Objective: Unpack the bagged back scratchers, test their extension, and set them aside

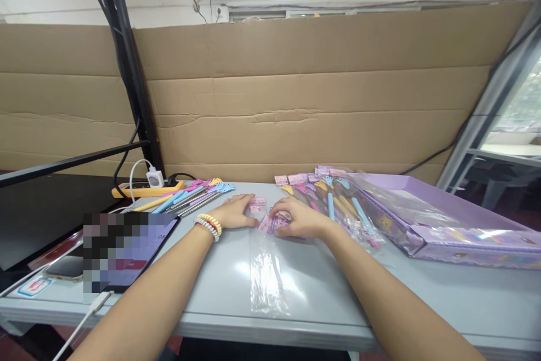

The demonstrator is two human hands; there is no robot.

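Observation:
My left hand point(234, 212) lies flat and open on the grey table, its fingertips by a small pink card point(257, 201). My right hand point(300, 217) is curled, thumb and fingers closed around pink printed cards point(279, 220). A clear plastic bag point(268, 285) lies flat below the cards, towards the front edge. Left of my left hand is a bunch of back scratchers point(186, 199) with coloured hand-shaped ends and metal rods. Past my right hand, several bagged back scratchers point(332, 197) with pink header cards lie in a pile.
A purple box point(469, 245) with plastic bags in it stands at the right. At the left are a tablet point(141, 254), a phone point(65, 267), a white cable point(80, 324) and a yellow power strip point(124, 191). A cardboard panel point(316, 90) rises behind the table.

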